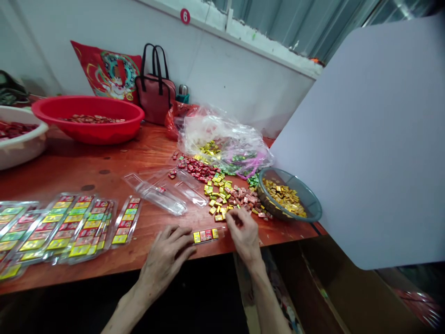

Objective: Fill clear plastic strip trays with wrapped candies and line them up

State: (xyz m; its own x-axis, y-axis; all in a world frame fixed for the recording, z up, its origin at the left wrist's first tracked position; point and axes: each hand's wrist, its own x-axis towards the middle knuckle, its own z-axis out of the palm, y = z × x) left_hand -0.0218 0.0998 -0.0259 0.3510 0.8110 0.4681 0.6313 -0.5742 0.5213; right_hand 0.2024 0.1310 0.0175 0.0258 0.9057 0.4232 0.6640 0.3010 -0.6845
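Near the table's front edge lies a narrow clear plastic tray (pixel 206 235) with a row of small yellow, pink and red wrapped pieces in it. My left hand (pixel 169 253) grips its left end between thumb and fingers. Beyond the tray's right end, my right hand (pixel 245 234) is closed in a pinch beside the loose pieces; whatever its fingertips hold is hidden. Just behind the hands spread loose yellow pieces (pixel 219 192), pink pieces (pixel 245 197) and red pieces (pixel 198 168). Empty clear trays (pixel 162 197) lie behind my left hand.
Filled trays (pixel 79 225) overlap at the left, with a single filled tray (pixel 127 220) beside them. A grey bowl (pixel 314 208) of gold pieces stands right. Behind are plastic bags (pixel 222 127), a red basin (pixel 104 134) and a white basin (pixel 21 155). A pale panel (pixel 368 148) rises at right.
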